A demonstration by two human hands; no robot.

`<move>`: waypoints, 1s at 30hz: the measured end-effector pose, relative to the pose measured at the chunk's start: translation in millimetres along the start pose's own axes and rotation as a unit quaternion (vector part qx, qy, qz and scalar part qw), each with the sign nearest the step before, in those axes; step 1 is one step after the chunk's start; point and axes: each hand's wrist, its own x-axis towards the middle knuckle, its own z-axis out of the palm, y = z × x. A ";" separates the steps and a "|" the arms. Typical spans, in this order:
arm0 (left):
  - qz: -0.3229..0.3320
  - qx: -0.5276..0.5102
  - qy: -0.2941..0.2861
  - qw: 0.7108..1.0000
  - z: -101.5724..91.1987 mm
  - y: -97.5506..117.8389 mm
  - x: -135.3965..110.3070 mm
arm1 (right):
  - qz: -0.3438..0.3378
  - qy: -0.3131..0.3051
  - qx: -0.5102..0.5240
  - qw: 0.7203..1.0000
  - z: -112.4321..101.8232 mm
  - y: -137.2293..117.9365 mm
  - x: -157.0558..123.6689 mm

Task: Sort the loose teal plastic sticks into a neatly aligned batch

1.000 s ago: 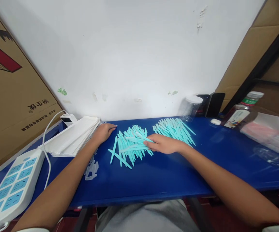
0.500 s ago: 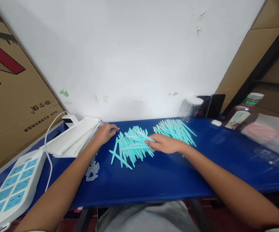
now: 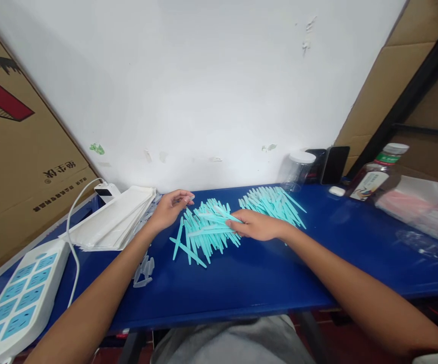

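Note:
A loose pile of turquoise plastic sticks (image 3: 200,232) lies in the middle of the blue table (image 3: 242,283). A second, tidier pile of the same sticks (image 3: 272,202) sits behind it to the right. My right hand (image 3: 255,225) rests between the piles, fingers pinched on one stick (image 3: 213,230) that points left. My left hand (image 3: 171,207) is raised a little at the left pile's far edge, its fingertips pinched on a small clear piece that I cannot make out well.
A stack of white paper bags (image 3: 116,217) lies left of my left hand. Clear plastic caps (image 3: 143,268) lie near my left forearm. A white power strip (image 3: 14,303) sits at the near left. A clear jar (image 3: 298,169), phones, a bottle (image 3: 374,177) and plastic bags (image 3: 420,207) stand right.
My left hand has lifted off the table beside the white bags and moved right toward the stick pile, its fingers closing into a pinch. My right hand has stayed put.

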 end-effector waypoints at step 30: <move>-0.033 -0.135 -0.044 0.989 36.9 57.7 -21.3 | 0.003 -0.001 0.064 0.998 2.8 -3.1 1.0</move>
